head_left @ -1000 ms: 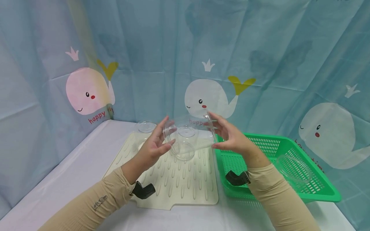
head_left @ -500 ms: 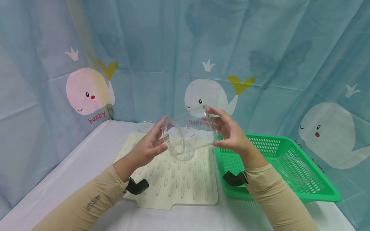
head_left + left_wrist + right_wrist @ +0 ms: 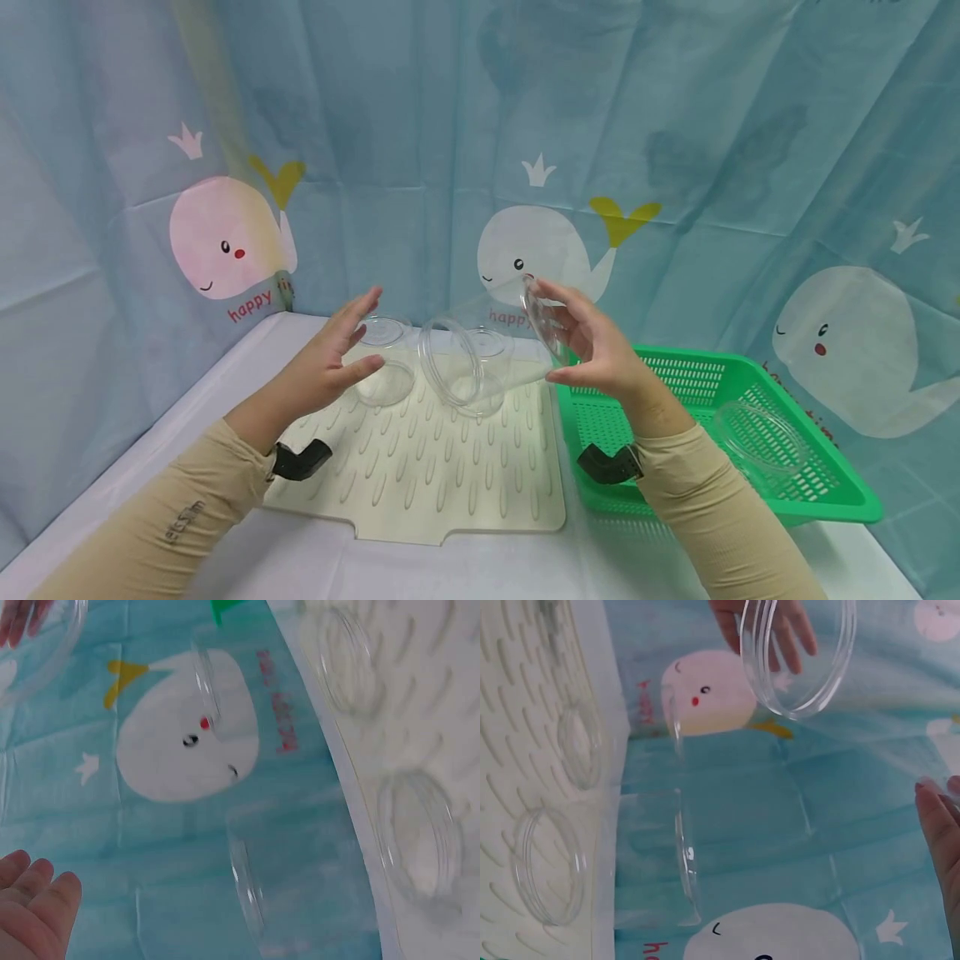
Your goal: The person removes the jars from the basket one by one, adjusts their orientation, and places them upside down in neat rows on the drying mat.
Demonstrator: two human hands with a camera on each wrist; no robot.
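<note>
Blue whale-print curtain (image 3: 405, 125) hangs far; your right hand (image 3: 600, 346) alone grips the tilted clear cup (image 3: 506, 333) by its base, so squeeze gently; your left hand (image 3: 318, 367), fingers extended, holds nothing.

Gap at the left, crowding in the middle

A gap parts the left hand (image 3: 322, 358) from the rim of the held container (image 3: 498, 337); behind that gap stands a clear cup (image 3: 386, 367). A second cup (image 3: 487, 404), seen through the container, obstructs the middle. The right hand (image 3: 596, 346) blocks the container's base. The green basket (image 3: 825, 510) walls off the right; the mat's (image 3: 450, 475) low-ridged near part leaves passing room.
</note>
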